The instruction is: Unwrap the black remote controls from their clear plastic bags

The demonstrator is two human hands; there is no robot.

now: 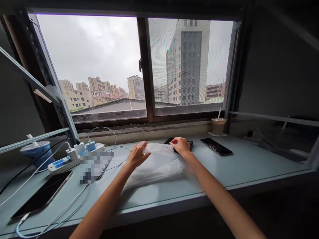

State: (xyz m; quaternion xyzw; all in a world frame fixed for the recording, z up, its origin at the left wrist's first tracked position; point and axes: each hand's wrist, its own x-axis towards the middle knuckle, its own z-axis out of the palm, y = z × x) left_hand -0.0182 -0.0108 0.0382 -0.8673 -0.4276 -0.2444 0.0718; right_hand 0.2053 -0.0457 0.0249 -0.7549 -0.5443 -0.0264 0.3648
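Note:
A clear plastic bag (159,169) lies crumpled on the desk in front of me, its far edge drawn up between my hands. My left hand (137,155) grips the left end of that edge, fingers bent over it and thumb pointing right. At the other end, my right hand (181,146) pinches the plastic between thumb and fingertips. Just behind the right hand lies a dark, flat object (190,143), mostly covered by the hand and the bag. The bag's near part is see-through and blurred, so its outline is hard to make out.
Right of my hands lies a black phone (216,146); a drink cup with a straw (218,126) stands behind it. On the left are a power strip (63,163), a blue cup (37,154), a large phone (42,196), a partly pixelated device (104,166) and loose cables.

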